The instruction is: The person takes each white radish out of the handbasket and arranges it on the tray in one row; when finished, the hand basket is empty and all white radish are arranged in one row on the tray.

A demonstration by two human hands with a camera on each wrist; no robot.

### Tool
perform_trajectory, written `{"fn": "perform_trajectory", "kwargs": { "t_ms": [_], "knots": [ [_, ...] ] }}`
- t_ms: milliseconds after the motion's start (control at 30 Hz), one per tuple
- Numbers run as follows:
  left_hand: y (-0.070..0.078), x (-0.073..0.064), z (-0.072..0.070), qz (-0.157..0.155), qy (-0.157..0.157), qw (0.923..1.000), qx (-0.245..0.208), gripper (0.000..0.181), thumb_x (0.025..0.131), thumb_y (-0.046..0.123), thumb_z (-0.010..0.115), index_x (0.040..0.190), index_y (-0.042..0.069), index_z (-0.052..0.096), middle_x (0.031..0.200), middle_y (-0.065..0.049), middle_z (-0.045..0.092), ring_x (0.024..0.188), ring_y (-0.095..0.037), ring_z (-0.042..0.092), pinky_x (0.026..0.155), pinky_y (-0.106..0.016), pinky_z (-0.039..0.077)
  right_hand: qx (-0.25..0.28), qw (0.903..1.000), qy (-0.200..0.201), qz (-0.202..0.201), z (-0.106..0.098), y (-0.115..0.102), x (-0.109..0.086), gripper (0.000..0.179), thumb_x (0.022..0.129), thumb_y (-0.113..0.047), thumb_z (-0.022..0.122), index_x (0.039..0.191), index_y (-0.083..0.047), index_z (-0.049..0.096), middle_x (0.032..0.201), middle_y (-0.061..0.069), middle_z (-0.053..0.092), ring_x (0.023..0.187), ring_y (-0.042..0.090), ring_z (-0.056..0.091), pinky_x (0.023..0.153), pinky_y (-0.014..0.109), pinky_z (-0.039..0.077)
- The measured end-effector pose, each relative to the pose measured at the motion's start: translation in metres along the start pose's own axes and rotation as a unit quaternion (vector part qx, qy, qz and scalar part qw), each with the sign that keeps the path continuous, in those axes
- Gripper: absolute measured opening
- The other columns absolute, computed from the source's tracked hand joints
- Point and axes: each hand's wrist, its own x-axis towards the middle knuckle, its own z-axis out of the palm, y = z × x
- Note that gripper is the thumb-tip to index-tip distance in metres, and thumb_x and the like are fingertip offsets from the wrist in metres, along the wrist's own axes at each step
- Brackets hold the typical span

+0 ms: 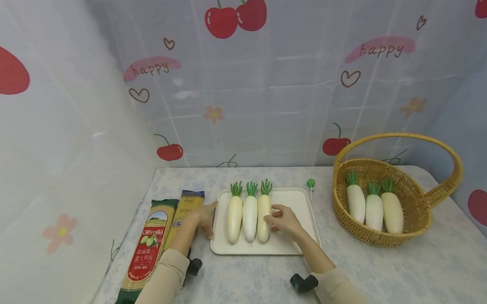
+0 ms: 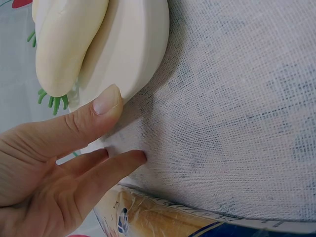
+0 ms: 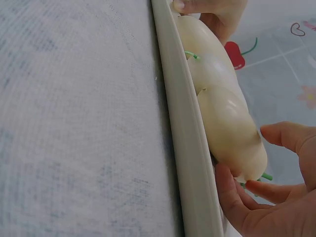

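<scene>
A cream tray point(image 1: 293, 204) lies on the table with three white radishes side by side on it, green tops pointing away. My right hand point(image 1: 281, 218) curls its thumb and fingers round the rightmost radish point(image 1: 263, 213), which lies on the tray. In the right wrist view the hand point(image 3: 259, 158) cups that radish point(image 3: 229, 128) just inside the tray rim point(image 3: 182, 138). My left hand point(image 1: 203, 218) lies flat at the tray's left edge. The left wrist view shows the hand point(image 2: 123, 129) with its thumb against the tray point(image 2: 138, 49) and straight fingers on the cloth, beside a radish point(image 2: 69, 39).
A wicker basket point(image 1: 380, 239) with a hoop handle stands at the right and holds three more radishes. Two long pasta packs point(image 1: 149, 248) lie left of the tray. A small green-headed object point(image 1: 310, 184) lies behind the tray's right corner. Patterned cloth walls enclose the table.
</scene>
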Motion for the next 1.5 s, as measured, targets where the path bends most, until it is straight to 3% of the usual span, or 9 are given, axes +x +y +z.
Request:
{"fn": "perform_trajectory", "kwargs": {
  "t_ms": [300, 433, 600, 867, 1100, 1500],
  "knots": [
    [-0.0020, 0.0023, 0.0006, 0.002, -0.003, 1.0000, -0.008, 0.119, 0.057, 0.007, 0.089, 0.151, 0.004, 0.016, 0.149, -0.024, 0.028, 0.135, -0.039, 0.029, 0.099, -0.047, 0.039, 0.006, 0.9999, 0.001, -0.009, -0.0010, 0.0005, -0.0042, 0.066, 0.086, -0.016, 0.067, 0.139, 0.008, 0.036, 0.118, 0.030, 0.053, 0.087, 0.027, 0.063, 0.070, 0.037, 0.056],
    [-0.0016, 0.0015, 0.0001, 0.002, -0.003, 1.0000, -0.006, 0.118, 0.058, 0.007, 0.089, 0.151, 0.004, 0.016, 0.149, -0.024, 0.028, 0.133, -0.038, 0.032, 0.096, -0.045, 0.042, 0.001, 0.9999, 0.004, -0.011, -0.0018, 0.0005, -0.0032, 0.065, 0.085, -0.013, 0.067, 0.138, 0.010, 0.037, 0.113, 0.029, 0.055, 0.085, 0.028, 0.063, 0.068, 0.036, 0.056],
    [-0.0012, 0.0009, -0.0003, 0.001, -0.002, 1.0000, -0.008, 0.118, 0.058, 0.006, 0.089, 0.151, 0.005, 0.016, 0.148, -0.025, 0.030, 0.124, -0.034, 0.041, 0.079, -0.038, 0.049, -0.004, 0.9999, 0.003, -0.011, -0.0027, -0.0013, -0.0019, 0.064, 0.084, -0.010, 0.067, 0.137, 0.010, 0.037, 0.111, 0.029, 0.056, 0.082, 0.028, 0.064, 0.067, 0.036, 0.056],
    [-0.0004, -0.0001, -0.0004, -0.001, 0.002, 1.0000, -0.009, 0.117, 0.057, 0.005, 0.089, 0.151, 0.004, 0.018, 0.147, -0.026, 0.031, 0.125, -0.034, 0.040, 0.081, -0.039, 0.048, 0.002, 0.9999, 0.000, -0.014, -0.0015, -0.0014, -0.0026, 0.064, 0.084, -0.008, 0.067, 0.137, 0.011, 0.037, 0.112, 0.031, 0.056, 0.086, 0.031, 0.064, 0.068, 0.037, 0.056],
    [-0.0015, 0.0010, 0.0006, 0.002, -0.004, 0.9999, -0.012, 0.116, 0.059, 0.004, 0.088, 0.151, 0.005, 0.016, 0.147, -0.027, 0.030, 0.110, -0.032, 0.049, 0.064, -0.033, 0.051, -0.008, 0.9999, 0.001, -0.012, -0.0020, -0.0001, -0.0040, 0.059, 0.085, -0.011, 0.066, 0.135, 0.010, 0.042, 0.114, 0.028, 0.056, 0.094, 0.032, 0.061, 0.068, 0.036, 0.056],
    [-0.0012, 0.0014, 0.0011, -0.001, -0.004, 0.9999, -0.016, 0.117, 0.059, 0.004, 0.088, 0.151, 0.004, 0.017, 0.147, -0.027, 0.029, 0.117, -0.033, 0.045, 0.065, -0.032, 0.051, -0.015, 0.9997, 0.007, -0.015, -0.0029, 0.0024, -0.0048, 0.061, 0.086, -0.016, 0.066, 0.136, 0.009, 0.041, 0.114, 0.027, 0.056, 0.085, 0.025, 0.062, 0.065, 0.035, 0.056]
  ]
}}
